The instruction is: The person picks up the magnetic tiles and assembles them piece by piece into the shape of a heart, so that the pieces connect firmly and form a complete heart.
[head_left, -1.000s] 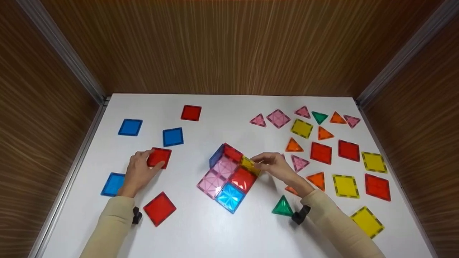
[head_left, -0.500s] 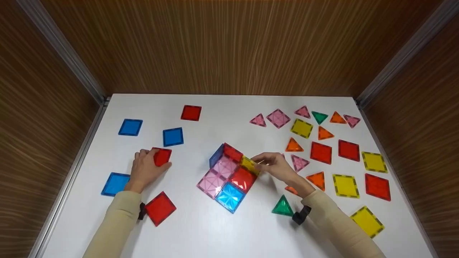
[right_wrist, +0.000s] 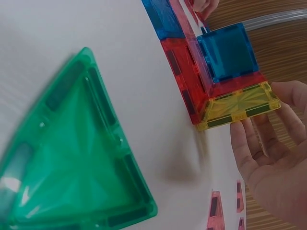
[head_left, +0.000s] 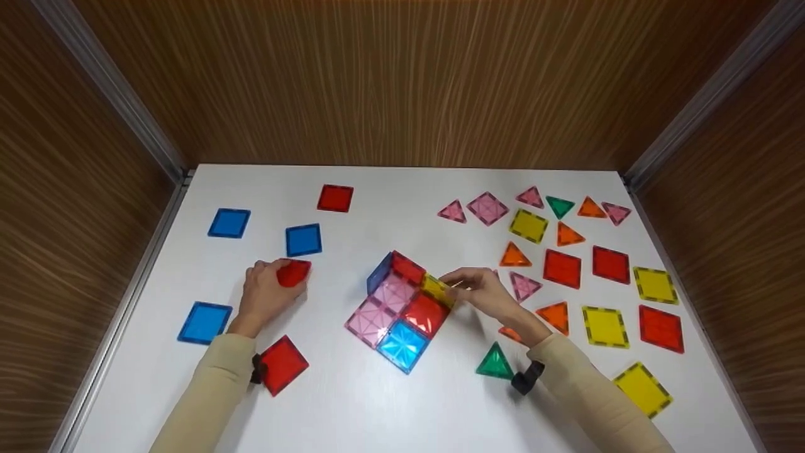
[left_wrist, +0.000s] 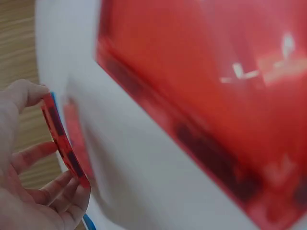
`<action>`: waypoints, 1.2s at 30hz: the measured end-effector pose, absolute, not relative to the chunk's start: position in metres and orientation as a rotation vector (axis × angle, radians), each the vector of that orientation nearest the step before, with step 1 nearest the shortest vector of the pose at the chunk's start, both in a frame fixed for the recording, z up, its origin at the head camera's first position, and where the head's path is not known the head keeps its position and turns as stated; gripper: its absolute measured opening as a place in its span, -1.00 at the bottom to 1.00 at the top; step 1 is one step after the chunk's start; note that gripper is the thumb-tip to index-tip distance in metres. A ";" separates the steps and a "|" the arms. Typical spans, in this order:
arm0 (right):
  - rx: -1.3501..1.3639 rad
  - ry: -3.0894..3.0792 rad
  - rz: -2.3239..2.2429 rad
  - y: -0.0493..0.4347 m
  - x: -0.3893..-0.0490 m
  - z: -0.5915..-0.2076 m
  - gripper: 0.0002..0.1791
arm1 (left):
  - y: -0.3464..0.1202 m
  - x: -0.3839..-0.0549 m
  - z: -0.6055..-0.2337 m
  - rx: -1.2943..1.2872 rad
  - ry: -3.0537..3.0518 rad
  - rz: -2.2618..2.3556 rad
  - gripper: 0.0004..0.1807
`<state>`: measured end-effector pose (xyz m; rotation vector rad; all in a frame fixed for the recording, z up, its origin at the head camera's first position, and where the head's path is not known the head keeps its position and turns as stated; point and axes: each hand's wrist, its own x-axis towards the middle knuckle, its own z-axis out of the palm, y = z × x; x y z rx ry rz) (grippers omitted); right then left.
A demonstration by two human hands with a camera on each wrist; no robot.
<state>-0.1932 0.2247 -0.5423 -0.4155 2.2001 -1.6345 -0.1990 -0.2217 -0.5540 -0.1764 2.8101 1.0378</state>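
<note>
Evidently the relation that counts is sideways: the red tile (head_left: 294, 274) lies left of the structure (head_left: 392, 294), well apart from it, with open table (head_left: 377, 415) between. The left hand (head_left: 267, 296) is the nearer one to that tile and pinches it between thumb and fingers, tilted and apparently off the surface, judging by the gap to its reflection in the left wrist view. Being square, the tile has no long axis. At the structure's right side, the right hand (head_left: 484, 292) pinches the yellow tile (right_wrist: 240, 105) by its outer edge; this piece stands beside the red wall (head_left: 407, 268), which meets the blue wall (head_left: 379, 274) at a corner. Below them lie pink, red and blue squares, flat. All look like glossy translucent plastic, with dark blocks, probably magnets, along the rims and starburst facets inside some. A green triangle (head_left: 495, 363) lies near the right wrist. The table is smooth, white and faintly reflective.
</note>
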 end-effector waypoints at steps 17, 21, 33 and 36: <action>-0.429 2.233 -1.633 0.225 -0.192 -0.541 -0.69 | -0.167 -0.180 -0.541 -0.007 2.478 1.486 -0.47; -0.418 2.229 -1.625 0.225 -0.192 -0.541 -0.68 | -0.160 -0.175 -0.544 0.080 2.375 1.566 -0.54; -0.424 2.215 -1.639 0.225 -0.192 -0.541 -0.68 | -0.153 -0.167 -0.556 0.231 2.163 1.595 -0.53; -0.414 2.218 -1.633 0.225 -0.192 -0.541 -0.68 | -0.154 -0.166 -0.558 0.233 2.194 1.603 -0.57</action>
